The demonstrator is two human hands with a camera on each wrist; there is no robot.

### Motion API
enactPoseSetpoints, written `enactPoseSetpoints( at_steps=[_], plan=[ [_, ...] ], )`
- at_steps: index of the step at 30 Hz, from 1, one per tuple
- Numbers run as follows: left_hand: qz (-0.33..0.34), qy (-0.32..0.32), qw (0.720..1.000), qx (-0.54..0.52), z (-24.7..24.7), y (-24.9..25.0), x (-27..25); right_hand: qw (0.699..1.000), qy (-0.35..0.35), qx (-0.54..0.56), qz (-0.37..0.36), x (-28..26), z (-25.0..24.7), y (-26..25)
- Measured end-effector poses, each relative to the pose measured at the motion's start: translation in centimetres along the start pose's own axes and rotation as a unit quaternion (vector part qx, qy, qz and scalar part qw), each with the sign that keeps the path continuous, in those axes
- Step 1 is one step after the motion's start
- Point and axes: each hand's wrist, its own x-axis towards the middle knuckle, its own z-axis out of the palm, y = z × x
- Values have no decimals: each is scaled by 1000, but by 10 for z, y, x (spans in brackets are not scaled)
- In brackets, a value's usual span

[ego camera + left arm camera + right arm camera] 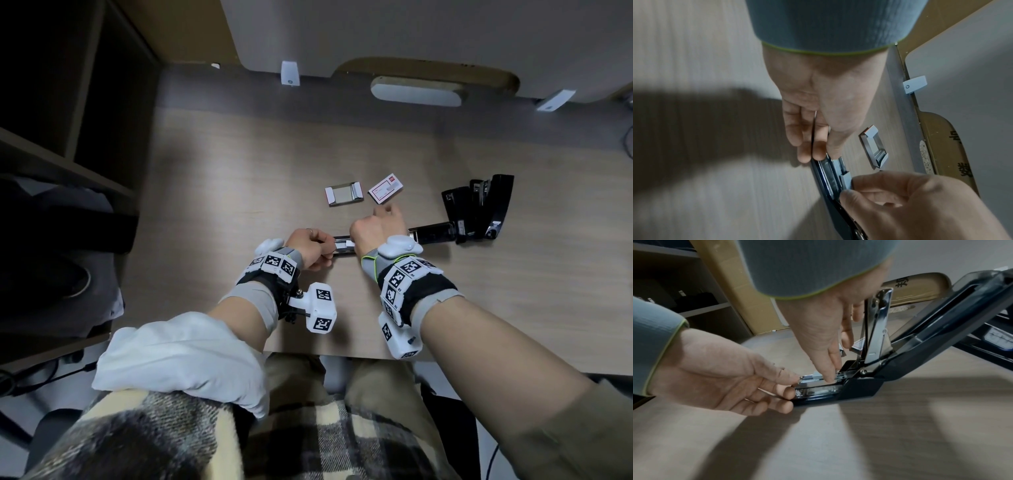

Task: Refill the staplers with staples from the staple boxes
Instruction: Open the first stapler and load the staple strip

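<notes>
A black stapler lies open on the desk, its lid folded back to the right and its metal arm standing up. My left hand grips the front end of the stapler's base and magazine. My right hand reaches down into the magazine channel. Its thumb and forefinger pinch the small white pusher, which also shows in the head view. Behind the hands lie an open tray of staples and a red-and-white staple box.
A second black stapler lies open at the right, touching the first stapler's lid. A dark shelf unit stands to the left and a cardboard box behind the desk. The desk's front edge is close to my lap.
</notes>
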Motion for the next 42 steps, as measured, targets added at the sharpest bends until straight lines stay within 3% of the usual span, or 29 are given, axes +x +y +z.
enactPoseSetpoints(
  at_steps=[17,23,27,36,42],
  plan=[
    [29,-4,1000,-3,-3,-6,3,999,-15,-24,-30,2,-1,1],
    [21,9,1000,9,-3,-3,3,1000,-3,0,-5,-1,-4,4],
    [20,24,999,20,-4,-4,3,999,-43,-2,-10,-4,0,7],
    [4,36,999,9,0,-3,4,973,-93,203,62,7,9,6],
    [-27,79,997,1,4,15,0,987,60,146,20,-15,2,28]
  ],
)
